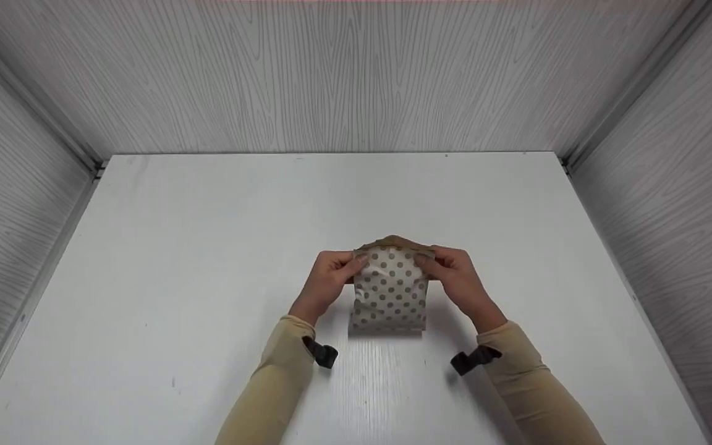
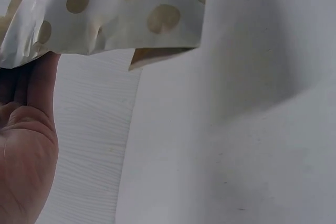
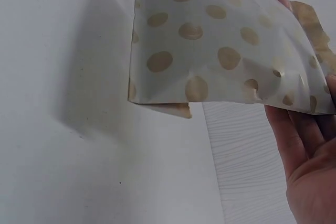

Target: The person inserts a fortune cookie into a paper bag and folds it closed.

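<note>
A white paper bag with tan polka dots [image 1: 391, 290] is held up a little above the white table, its brown inside showing at the top edge. My left hand [image 1: 326, 279] pinches the bag's upper left corner, thumb on the dotted front and fingers behind. At the upper right corner my right hand [image 1: 460, 281] does the same. From the left wrist view, the palm of the left hand [image 2: 26, 150] lies beneath the bag's edge. In the right wrist view the bag [image 3: 205, 40] has a folded flap at its bottom corner, and its torn-looking brown rim shows beside the fingers.
The white tabletop [image 1: 177, 247] spreads out around the hands. Grey wood-grain panels [image 1: 356, 80] stand at the back and on both sides. A black wrist strap mount [image 1: 321, 353] sits on the left sleeve, and another [image 1: 474, 360] on the right one.
</note>
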The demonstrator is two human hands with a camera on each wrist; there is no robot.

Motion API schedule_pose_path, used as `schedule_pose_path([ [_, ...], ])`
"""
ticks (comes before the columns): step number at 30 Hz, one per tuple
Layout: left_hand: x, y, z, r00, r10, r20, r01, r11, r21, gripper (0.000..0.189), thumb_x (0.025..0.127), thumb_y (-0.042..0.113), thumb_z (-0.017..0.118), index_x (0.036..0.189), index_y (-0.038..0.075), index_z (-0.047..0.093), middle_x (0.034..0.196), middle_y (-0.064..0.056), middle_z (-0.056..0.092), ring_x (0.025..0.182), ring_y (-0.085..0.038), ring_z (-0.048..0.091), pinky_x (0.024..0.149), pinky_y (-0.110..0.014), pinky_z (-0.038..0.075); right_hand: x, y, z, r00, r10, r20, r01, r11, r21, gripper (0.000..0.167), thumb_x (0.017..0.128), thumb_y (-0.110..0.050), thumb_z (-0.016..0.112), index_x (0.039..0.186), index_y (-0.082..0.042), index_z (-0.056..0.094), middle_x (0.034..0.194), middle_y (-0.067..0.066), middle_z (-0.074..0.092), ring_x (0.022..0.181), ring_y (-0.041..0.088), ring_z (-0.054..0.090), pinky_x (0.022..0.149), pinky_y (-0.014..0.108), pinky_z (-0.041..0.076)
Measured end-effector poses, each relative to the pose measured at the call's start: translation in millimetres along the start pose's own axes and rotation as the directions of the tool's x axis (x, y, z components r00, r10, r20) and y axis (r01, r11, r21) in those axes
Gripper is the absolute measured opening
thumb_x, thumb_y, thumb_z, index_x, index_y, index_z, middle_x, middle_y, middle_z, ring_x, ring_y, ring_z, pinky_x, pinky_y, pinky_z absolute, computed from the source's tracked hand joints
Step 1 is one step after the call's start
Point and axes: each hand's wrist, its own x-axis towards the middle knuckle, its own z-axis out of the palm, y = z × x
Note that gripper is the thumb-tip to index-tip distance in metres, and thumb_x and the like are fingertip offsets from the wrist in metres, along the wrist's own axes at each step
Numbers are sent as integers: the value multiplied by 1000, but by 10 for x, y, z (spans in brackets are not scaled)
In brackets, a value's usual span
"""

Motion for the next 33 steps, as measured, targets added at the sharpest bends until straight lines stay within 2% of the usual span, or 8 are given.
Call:
schedule_pose_path([
  [3, -5, -26, -9, 1000, 22, -4, -22, 1000, -18, 25, 99, 14, 60, 96, -8, 71, 87, -12, 69, 82, -22, 68, 78, -41, 57, 9, 20, -18, 1000, 13, -2, -13, 1000, 2, 24, 99, -15, 60, 105, 7, 70, 95, 14, 69, 87, 24, 67, 78, 39, 56],
  [7, -18, -66, -23, 998, 55, -10, -55, 997, -44, 29, 100, 13, 58, 119, -7, 67, 98, -16, 71, 88, -26, 69, 81, -44, 56, 14, 40, -42, 999, 39, -8, -39, 999, 6, 25, 98, -16, 62, 103, 7, 70, 94, 15, 69, 86, 24, 67, 78, 39, 56],
  [13, -7, -45, -6, 992, 80, -100, -80, 997, 8, 22, 99, 9, 59, 109, -7, 69, 82, -9, 68, 77, -19, 66, 75, -39, 57, 20, 49, -60, 997, 71, 31, -72, 997, 31, 28, 99, -20, 61, 98, 6, 70, 91, 12, 68, 87, 23, 67, 79, 40, 55],
  [16, 5, -23, 1, 987, 104, -126, -100, 994, 39, 19, 97, 10, 62, 105, -6, 70, 78, -7, 66, 74, -17, 62, 73, -35, 57, 23, 36, -66, 996, 70, 62, -73, 996, 43, 29, 100, -20, 59, 102, 7, 70, 94, 12, 69, 88, 23, 67, 80, 40, 55],
  [22, 10, 22, 13, 990, 110, -89, -109, 994, 22, 26, 97, 12, 63, 117, -4, 67, 94, -11, 73, 80, -19, 65, 74, -34, 56, 20, 7, -54, 995, 64, 73, -68, 997, 42, 27, 100, -19, 59, 100, 6, 69, 94, 13, 69, 87, 25, 68, 79, 42, 56],
  [26, 2, 30, 14, 988, 108, -106, -107, 994, 15, 26, 98, 10, 62, 118, -5, 68, 89, -12, 72, 75, -17, 64, 70, -33, 57, 12, 9, -49, 998, 60, 24, -60, 998, 27, 25, 99, -17, 60, 95, 5, 69, 91, 12, 68, 84, 25, 67, 77, 42, 56],
  [30, -12, 26, 9, 986, 110, -127, -114, 993, -29, 24, 97, 7, 61, 117, -5, 68, 90, -13, 72, 74, -19, 64, 69, -34, 57, 13, 4, -44, 999, 38, 21, -38, 999, 30, 24, 100, -14, 59, 99, 8, 70, 95, 14, 69, 86, 26, 67, 77, 41, 56],
  [33, -17, 18, 8, 988, 109, -113, -119, 990, -81, 24, 97, 6, 60, 117, -4, 69, 90, -15, 72, 77, -23, 67, 70, -38, 58, 4, 3, -49, 999, 14, 35, -15, 1000, 26, 25, 100, -11, 57, 112, 7, 68, 100, 15, 68, 89, 27, 67, 77, 41, 57],
])
